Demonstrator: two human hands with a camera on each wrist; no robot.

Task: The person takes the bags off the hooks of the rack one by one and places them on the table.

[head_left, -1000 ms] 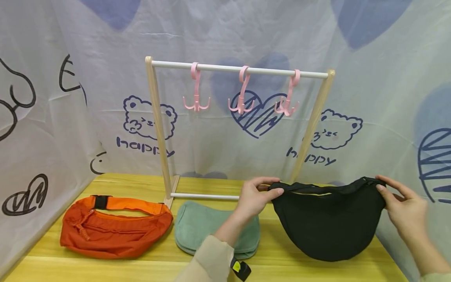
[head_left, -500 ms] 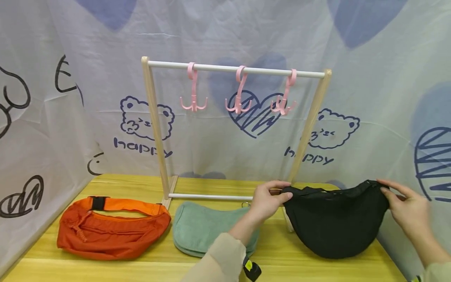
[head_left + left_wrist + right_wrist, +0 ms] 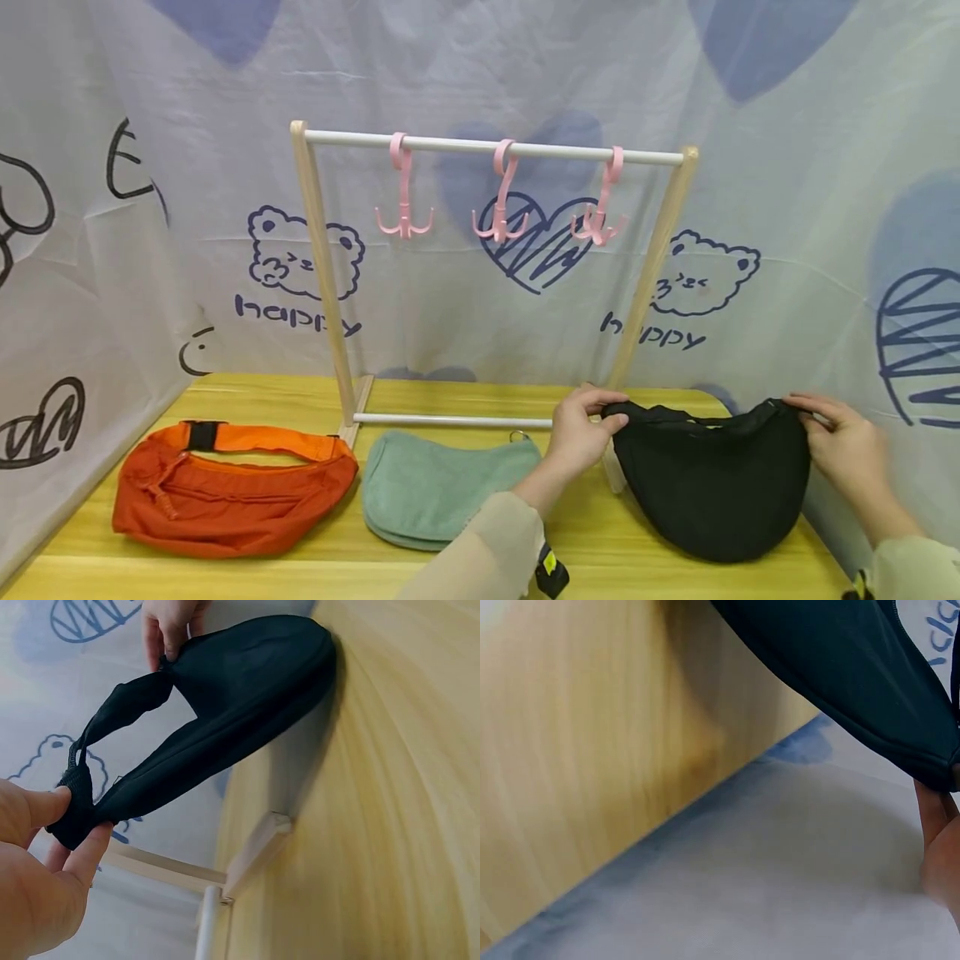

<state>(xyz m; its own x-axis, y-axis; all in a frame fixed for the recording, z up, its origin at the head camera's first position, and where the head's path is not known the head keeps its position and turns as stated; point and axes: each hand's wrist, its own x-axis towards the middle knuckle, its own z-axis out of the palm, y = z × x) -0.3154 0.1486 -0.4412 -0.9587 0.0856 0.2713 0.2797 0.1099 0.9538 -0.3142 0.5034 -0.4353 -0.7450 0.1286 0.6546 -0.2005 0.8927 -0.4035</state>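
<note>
A black crescent-shaped bag [image 3: 716,492] is held up by its two top corners at the right of the head view. My left hand [image 3: 585,429] pinches the left corner, where the strap meets the body. The right corner is pinched by my right hand [image 3: 843,446]. In the left wrist view the strap of the black bag [image 3: 247,682] arches away from the body, leaving a gap, with the left hand [image 3: 45,877] at its near end. Only some fingers of the right hand [image 3: 941,847] show in the right wrist view, under the bag's corner.
A rack with a white rail [image 3: 555,151] carries three pink hooks, one being the middle hook [image 3: 501,217]. An orange waist bag [image 3: 232,504] and a green pouch [image 3: 427,492] lie on the wooden table [image 3: 300,579]. A printed cloth [image 3: 450,333] hangs behind.
Both hands still hold the black bag. My left hand has moved right, closer to the right hand, and the strap now sags nearer the bag's opening. The view has shifted slightly.
</note>
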